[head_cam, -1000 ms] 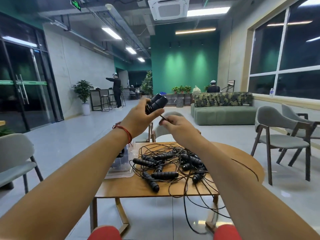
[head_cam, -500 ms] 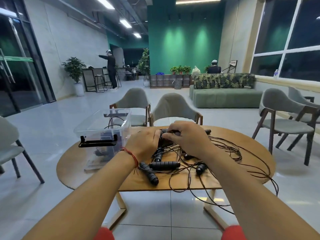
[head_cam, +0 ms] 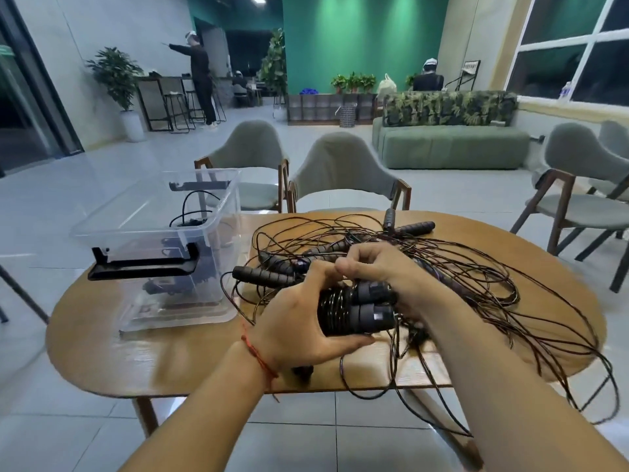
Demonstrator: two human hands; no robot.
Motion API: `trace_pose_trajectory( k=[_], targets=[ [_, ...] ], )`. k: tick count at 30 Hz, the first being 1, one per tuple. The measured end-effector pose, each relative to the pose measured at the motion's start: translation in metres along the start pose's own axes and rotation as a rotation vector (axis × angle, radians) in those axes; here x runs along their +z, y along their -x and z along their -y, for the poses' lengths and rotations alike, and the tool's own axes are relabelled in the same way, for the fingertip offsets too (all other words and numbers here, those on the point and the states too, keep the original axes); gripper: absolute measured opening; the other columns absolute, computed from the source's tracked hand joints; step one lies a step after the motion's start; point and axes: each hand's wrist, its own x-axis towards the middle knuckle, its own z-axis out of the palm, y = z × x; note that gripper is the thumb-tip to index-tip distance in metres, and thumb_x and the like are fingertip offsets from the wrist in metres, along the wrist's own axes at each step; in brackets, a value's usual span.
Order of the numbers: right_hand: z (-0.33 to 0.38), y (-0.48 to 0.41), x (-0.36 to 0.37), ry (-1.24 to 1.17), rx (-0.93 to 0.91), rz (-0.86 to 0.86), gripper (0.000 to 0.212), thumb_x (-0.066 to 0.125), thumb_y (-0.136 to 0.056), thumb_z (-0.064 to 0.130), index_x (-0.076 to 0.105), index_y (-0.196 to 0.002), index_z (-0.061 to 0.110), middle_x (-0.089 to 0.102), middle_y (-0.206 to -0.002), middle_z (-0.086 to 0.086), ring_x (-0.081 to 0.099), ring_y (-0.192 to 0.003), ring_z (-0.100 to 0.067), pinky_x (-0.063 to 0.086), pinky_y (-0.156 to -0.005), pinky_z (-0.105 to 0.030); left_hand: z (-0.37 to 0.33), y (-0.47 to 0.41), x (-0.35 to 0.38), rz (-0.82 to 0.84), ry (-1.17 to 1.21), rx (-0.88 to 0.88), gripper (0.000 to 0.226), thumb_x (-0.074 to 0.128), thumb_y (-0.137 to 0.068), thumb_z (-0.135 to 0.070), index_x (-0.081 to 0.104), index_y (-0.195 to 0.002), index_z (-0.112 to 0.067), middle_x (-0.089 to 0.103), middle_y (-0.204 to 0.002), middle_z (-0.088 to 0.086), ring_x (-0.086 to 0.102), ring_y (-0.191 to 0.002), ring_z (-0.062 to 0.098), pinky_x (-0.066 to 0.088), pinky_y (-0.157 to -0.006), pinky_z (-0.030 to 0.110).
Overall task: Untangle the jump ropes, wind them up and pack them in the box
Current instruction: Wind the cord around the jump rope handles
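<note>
Clear box [head_cam: 143,233] sits on the left part of the wooden table [head_cam: 102,352], top open, some black cord inside. Left hand [head_cam: 292,325] is wrapped round the wound bundle [head_cam: 357,310]: two handles side by side with cord coiled round them, over the table's front part. Right hand [head_cam: 384,270] is curled over the bundle's far end, gripping it too. Behind and to the right, tangled jump ropes [head_cam: 413,228] are piled on the table, with several cords drooping over the front-right edge.
</note>
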Motion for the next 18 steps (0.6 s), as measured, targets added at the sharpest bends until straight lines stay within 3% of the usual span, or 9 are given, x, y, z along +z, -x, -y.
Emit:
trace_pose_trajectory(
  k=[2, 5, 6, 8, 10, 12, 15, 18],
  targets=[
    [-0.016, -0.01, 0.005, -0.079, 0.045, 0.027, 0.027, 0.072, -0.099, 0.034, 0.064, -0.083, 0.013, 0.068, -0.08, 0.0, 0.068, -0.071, -0.013, 0.055, -0.065, -0.027, 0.011, 0.002, 0.013, -0.054, 0.12, -0.038, 0.083, 0.094, -0.077, -0.041, 0.042, -0.137, -0.02, 0.068, -0.127, -0.006, 0.068, -0.12, 0.01, 0.06, -0.097, 0.035],
    [-0.05, -0.026, 0.015, -0.139, 0.071, -0.025, 0.038, 0.077, -0.094, 0.045, 0.07, -0.091, 0.008, 0.067, -0.091, -0.019, 0.068, -0.084, -0.036, 0.058, -0.083, -0.047, 0.029, 0.005, 0.028, -0.077, 0.275, -0.095, 0.076, 0.09, -0.084, -0.032, 0.043, -0.143, -0.02, 0.066, -0.135, -0.002, 0.066, -0.127, 0.019, 0.057, -0.103, 0.044],
    [-0.059, -0.03, 0.019, -0.124, 0.064, -0.095, 0.033, 0.076, -0.093, 0.038, 0.07, -0.09, 0.005, 0.071, -0.089, -0.017, 0.072, -0.088, -0.033, 0.06, -0.089, -0.046, 0.037, 0.005, 0.033, -0.085, 0.295, -0.111, 0.073, 0.085, -0.089, -0.034, 0.043, -0.148, -0.021, 0.064, -0.14, -0.003, 0.063, -0.131, 0.02, 0.055, -0.106, 0.044],
    [-0.075, -0.034, 0.025, -0.06, 0.029, -0.276, 0.01, 0.067, -0.09, 0.017, 0.066, -0.08, 0.019, 0.074, -0.074, 0.011, 0.072, -0.078, -0.001, 0.059, -0.081, -0.024, 0.045, 0.002, 0.038, -0.111, 0.292, -0.148, 0.064, 0.075, -0.094, -0.044, 0.048, -0.15, -0.029, 0.063, -0.142, -0.01, 0.061, -0.133, 0.014, 0.053, -0.108, 0.035],
    [-0.083, -0.04, 0.028, 0.024, -0.007, -0.355, 0.017, 0.06, -0.082, 0.015, 0.063, -0.083, 0.032, 0.072, -0.072, 0.021, 0.068, -0.074, 0.006, 0.056, -0.076, -0.021, 0.049, -0.006, 0.039, -0.144, 0.309, -0.212, 0.054, 0.069, -0.093, -0.052, 0.055, -0.142, -0.035, 0.068, -0.128, -0.016, 0.067, -0.12, 0.008, 0.054, -0.096, 0.022],
    [-0.089, -0.051, 0.026, -0.002, 0.027, -0.337, 0.016, 0.065, -0.096, 0.02, 0.071, -0.083, 0.028, 0.071, -0.075, 0.012, 0.065, -0.073, -0.007, 0.055, -0.07, -0.03, 0.056, -0.013, 0.038, -0.204, 0.33, -0.284, 0.045, 0.064, -0.092, -0.056, 0.059, -0.131, -0.034, 0.072, -0.114, -0.014, 0.072, -0.104, 0.009, 0.055, -0.084, 0.018],
    [-0.088, -0.062, 0.018, -0.069, 0.177, -0.221, 0.018, 0.061, -0.107, 0.039, 0.076, -0.102, 0.031, 0.056, -0.068, 0.006, 0.046, -0.057, -0.01, 0.037, -0.051, -0.027, 0.072, -0.024, 0.028, -0.346, 0.485, -0.417, 0.033, 0.06, -0.096, -0.056, 0.063, -0.116, -0.029, 0.075, -0.095, 0.004, 0.074, -0.081, 0.022, 0.06, -0.073, 0.042],
    [-0.091, -0.06, 0.014, -0.147, 0.199, -0.11, 0.018, 0.06, -0.108, 0.037, 0.073, -0.119, 0.031, 0.047, -0.068, 0.005, 0.037, -0.053, -0.01, 0.03, -0.047, -0.027, 0.087, -0.028, 0.023, -0.506, 0.697, -0.561, 0.044, 0.055, -0.096, -0.059, 0.064, -0.107, -0.018, 0.075, -0.092, 0.015, 0.07, -0.07, 0.033, 0.056, -0.059, 0.045]
  ],
)
